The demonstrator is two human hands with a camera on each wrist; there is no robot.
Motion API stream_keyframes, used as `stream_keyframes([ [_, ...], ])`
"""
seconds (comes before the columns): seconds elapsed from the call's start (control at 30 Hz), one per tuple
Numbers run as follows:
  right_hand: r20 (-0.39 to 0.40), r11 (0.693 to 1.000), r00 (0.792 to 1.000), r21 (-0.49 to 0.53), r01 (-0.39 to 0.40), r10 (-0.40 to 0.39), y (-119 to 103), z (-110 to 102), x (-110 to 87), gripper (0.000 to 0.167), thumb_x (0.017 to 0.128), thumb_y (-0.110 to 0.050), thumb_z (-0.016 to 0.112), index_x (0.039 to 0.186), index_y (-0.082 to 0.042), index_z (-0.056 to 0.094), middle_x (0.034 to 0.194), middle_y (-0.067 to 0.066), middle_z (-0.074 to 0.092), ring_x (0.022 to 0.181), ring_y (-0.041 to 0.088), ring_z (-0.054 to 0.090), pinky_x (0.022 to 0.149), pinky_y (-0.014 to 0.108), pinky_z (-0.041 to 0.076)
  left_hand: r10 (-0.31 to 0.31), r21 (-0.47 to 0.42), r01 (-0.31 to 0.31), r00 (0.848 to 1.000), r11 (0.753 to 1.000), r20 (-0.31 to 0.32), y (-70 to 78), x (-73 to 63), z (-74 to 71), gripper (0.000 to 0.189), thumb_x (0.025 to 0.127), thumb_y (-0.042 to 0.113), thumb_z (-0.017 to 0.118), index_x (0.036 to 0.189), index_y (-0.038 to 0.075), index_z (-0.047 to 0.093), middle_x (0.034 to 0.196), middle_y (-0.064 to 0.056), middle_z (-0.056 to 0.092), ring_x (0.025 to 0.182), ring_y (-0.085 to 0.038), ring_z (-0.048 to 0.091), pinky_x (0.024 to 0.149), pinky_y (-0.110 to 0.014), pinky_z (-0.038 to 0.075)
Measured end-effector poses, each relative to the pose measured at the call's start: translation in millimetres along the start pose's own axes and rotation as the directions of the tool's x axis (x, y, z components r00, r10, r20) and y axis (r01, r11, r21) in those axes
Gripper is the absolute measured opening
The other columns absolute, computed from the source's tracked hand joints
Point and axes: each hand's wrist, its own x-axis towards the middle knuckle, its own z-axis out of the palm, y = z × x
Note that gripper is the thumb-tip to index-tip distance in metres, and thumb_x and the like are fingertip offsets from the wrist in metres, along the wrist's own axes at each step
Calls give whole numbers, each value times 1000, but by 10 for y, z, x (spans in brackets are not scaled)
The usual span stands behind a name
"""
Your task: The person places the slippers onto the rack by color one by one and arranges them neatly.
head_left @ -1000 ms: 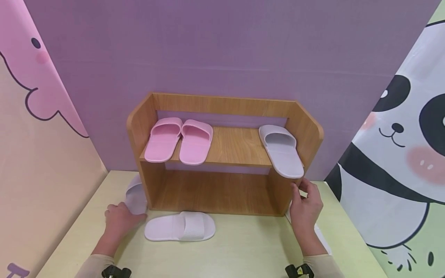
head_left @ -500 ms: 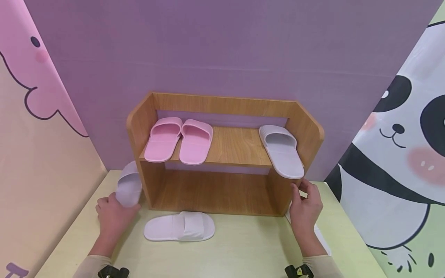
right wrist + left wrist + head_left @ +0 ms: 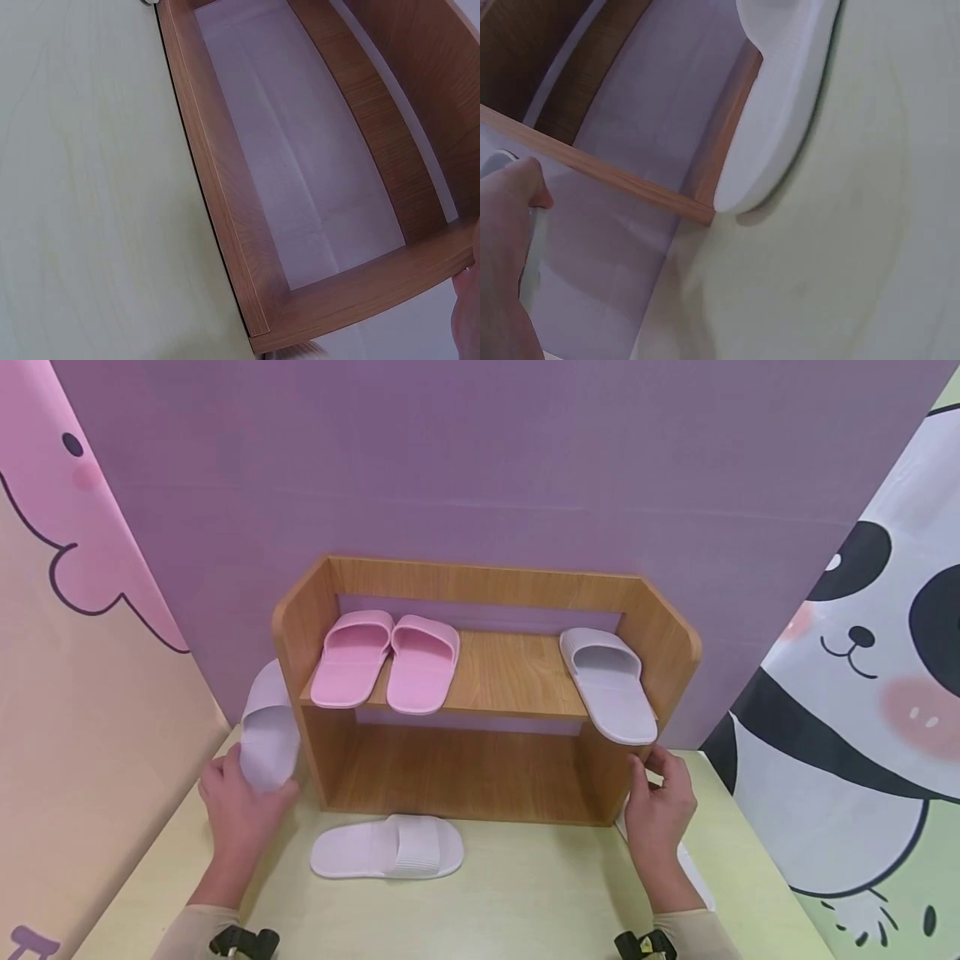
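My left hand grips a pale lavender slipper by its heel end, held up beside the left side of the wooden shoe rack. In the left wrist view that slipper is mostly hidden behind the hand. At the rack's right side panel, my right hand holds the front edge between thumb and fingers, just below a grey-lavender slipper on the upper shelf. Two pink slippers stand side by side on the left of that shelf. Another pale slipper lies sideways before the rack.
A flat white thing shows partly behind my right forearm on the light tabletop. Behind the rack rises a purple wall. Side walls with a pink cartoon and a panda flank the table.
My left hand has raised its slipper and carried it slightly left and farther back, alongside the rack. The right hand stays in place.
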Motion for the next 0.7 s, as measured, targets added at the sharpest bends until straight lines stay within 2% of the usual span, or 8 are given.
stream_keyframes([
  [0.23,6,1000,1000,-2,-2,2,1,-2,-7,27,106,-14,76,127,2,73,117,16,74,107,18,70,81,2,47,-2,-52,-1,998,999,-57,110,35,-48,98,74,16,90,158,-7,45,143,-35,41,134,-51,39,97,-63,42],
  [0.5,2,1000,1000,10,2,-2,19,6,-8,28,105,-15,77,127,2,73,117,16,74,107,19,71,81,2,48,-9,-101,0,996,995,-94,260,66,-127,100,75,14,91,163,-1,45,144,-31,41,133,-46,41,98,-62,44],
  [0.7,7,1000,1000,-25,-6,6,50,20,-7,28,104,-13,78,128,0,73,118,16,73,107,8,67,82,1,48,21,-130,-38,991,991,-130,382,110,-176,102,75,14,94,163,3,45,145,-29,40,135,-42,40,99,-61,44],
])
